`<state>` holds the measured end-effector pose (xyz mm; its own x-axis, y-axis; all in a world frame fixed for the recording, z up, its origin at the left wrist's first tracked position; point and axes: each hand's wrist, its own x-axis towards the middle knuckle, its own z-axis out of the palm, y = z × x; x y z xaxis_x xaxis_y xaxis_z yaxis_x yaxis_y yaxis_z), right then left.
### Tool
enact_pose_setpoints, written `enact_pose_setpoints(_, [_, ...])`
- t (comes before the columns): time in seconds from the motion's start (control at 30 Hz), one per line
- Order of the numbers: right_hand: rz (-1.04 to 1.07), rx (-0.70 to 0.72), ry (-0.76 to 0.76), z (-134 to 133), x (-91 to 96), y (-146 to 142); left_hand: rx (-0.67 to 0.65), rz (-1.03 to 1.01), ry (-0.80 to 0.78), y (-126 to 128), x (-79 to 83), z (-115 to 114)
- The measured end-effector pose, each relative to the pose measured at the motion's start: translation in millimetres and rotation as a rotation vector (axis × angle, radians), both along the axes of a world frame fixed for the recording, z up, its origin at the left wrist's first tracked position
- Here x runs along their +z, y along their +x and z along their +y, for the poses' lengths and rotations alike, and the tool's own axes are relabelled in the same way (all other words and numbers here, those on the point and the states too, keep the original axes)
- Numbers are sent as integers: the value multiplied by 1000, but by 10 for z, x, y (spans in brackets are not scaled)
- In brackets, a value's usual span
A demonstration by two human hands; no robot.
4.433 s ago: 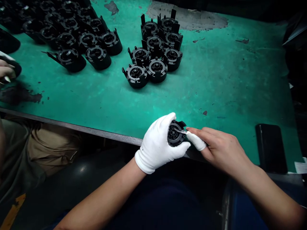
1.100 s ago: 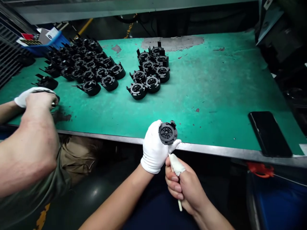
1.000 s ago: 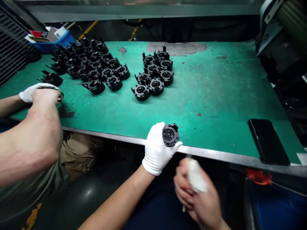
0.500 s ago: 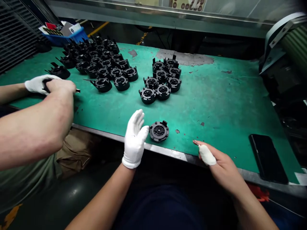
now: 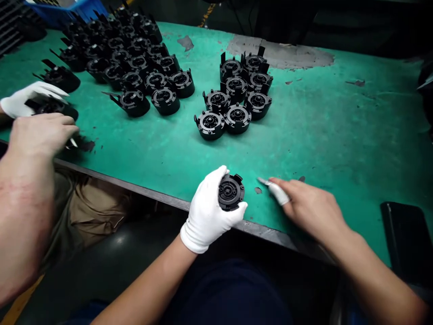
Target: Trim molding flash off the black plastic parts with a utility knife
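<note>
My left hand [image 5: 209, 210], in a white glove, is wrapped round the side of a black round plastic part [image 5: 231, 192] near the table's front edge. Ribs and rings show on the part's upper face, and a tab stands at its far rim. To the right of it, my right hand [image 5: 304, 205] is bare but for a white wrap on the thumb. Its fingers pinch a small pointed blade [image 5: 262, 181], whose grey tip points left toward the part without touching it. Most of the blade is hidden in the fingers.
Several black round parts [image 5: 237, 117] stand grouped beyond my hands, and a larger cluster [image 5: 131, 76] is at the left. A co-worker's gloved hand [image 5: 32, 97] and bare hand [image 5: 45, 133] handle another part. A black phone [image 5: 407, 239] lies right; a blue bin [image 5: 67, 13] stands far left.
My left hand has closed round the black part, which it was beside with fingers apart. My right hand has moved in toward the part, blade tip forward. The view has tilted down.
</note>
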<state>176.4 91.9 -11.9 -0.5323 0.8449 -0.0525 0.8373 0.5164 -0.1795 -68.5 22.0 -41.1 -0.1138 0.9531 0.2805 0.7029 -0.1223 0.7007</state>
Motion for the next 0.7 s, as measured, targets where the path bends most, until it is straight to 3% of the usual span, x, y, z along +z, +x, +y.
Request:
enact_pose_setpoints(0.07, [58,-34,26,60,15,66,2,14,13,4,-5,0])
enact_pose_setpoints(0.23, [156,240,-187,-32,96,8,14,31,50,23,-23,1])
enact_pose_setpoints(0.33, [94,280,-171,-83,110,-73,29,31,55,32,-28,2])
enact_pose_setpoints(0.6, [-40,227,-88,-47,116,-146,24,45,60,31,4,20])
enact_pose_setpoints(0.7, [-95,89,-20,48,66,-49,24,40,65,31,-5,12])
